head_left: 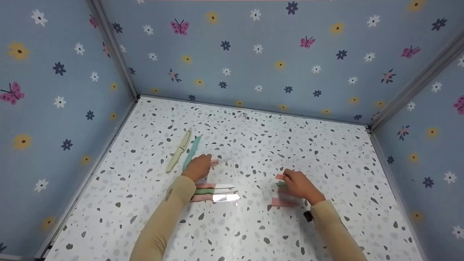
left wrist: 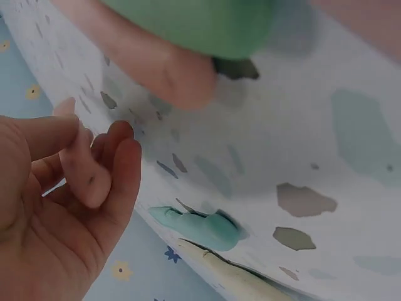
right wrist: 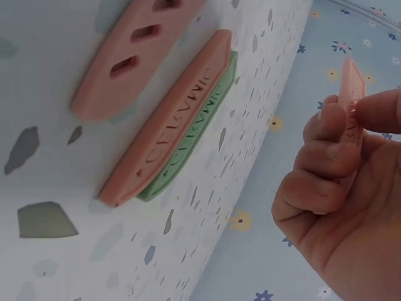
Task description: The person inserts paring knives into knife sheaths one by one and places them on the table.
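Observation:
My left hand [head_left: 198, 168] grips a small knife by its pink handle [left wrist: 86, 175], its pale blade pointing right in the head view. In my right hand [head_left: 299, 184] the thumb and fingers pinch a pink blade cover [right wrist: 352, 94], held above the table. Near my left forearm lie a pink-handled knife [head_left: 206, 186], a green-handled knife [head_left: 206, 191] and a larger pink-handled knife [head_left: 203, 198], bare blades to the right. Beneath my right hand rest a pink cover [right wrist: 172, 119] marked CERAMIC, a green cover [right wrist: 199, 128] against it, and a slotted pink cover [head_left: 281, 202].
A cream knife [head_left: 175, 159] and a teal knife [head_left: 192, 152] lie beyond my left hand. The speckled white table [head_left: 261, 232] is bounded by a flowered blue back wall [head_left: 246, 54] and side walls. A small black object [head_left: 308, 216] sits by my right wrist.

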Available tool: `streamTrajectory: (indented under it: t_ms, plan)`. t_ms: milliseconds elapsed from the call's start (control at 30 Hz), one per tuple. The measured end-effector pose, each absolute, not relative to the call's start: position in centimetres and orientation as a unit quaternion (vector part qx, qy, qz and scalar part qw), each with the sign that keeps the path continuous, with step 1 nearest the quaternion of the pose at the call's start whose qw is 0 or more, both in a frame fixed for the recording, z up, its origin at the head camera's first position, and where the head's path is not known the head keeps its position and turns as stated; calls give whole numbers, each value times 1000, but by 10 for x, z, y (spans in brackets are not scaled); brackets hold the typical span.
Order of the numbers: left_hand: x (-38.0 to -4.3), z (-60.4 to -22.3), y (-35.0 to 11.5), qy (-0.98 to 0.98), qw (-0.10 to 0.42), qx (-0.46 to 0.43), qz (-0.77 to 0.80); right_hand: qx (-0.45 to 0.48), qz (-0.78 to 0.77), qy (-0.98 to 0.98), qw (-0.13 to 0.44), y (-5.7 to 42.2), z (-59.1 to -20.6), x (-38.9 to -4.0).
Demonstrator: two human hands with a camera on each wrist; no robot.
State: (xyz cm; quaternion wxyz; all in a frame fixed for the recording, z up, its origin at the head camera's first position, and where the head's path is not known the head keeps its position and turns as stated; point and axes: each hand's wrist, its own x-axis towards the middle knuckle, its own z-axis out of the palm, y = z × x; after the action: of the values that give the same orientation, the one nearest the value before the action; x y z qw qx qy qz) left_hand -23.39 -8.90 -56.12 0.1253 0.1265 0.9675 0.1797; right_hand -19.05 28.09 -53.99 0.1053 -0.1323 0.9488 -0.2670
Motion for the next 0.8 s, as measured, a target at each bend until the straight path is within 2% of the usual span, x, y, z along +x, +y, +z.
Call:
streamTrajectory:
  t_ms: [200,367,533,800]
  plan:
    - [-228,-556,-81,956,138,139,219,-139,-276,945,110,275,-536,-191]
    - [-216,-550,-74,948,105,159,255,-149,-281,943,100,272,-533,-192]
    - [-201,-544,-63,931,96,174,306,-172,-287,938,93,268,-532,-194]
    - [-185,-538,-47,925,63,218,304,-185,-295,934,79,262,-528,-192]
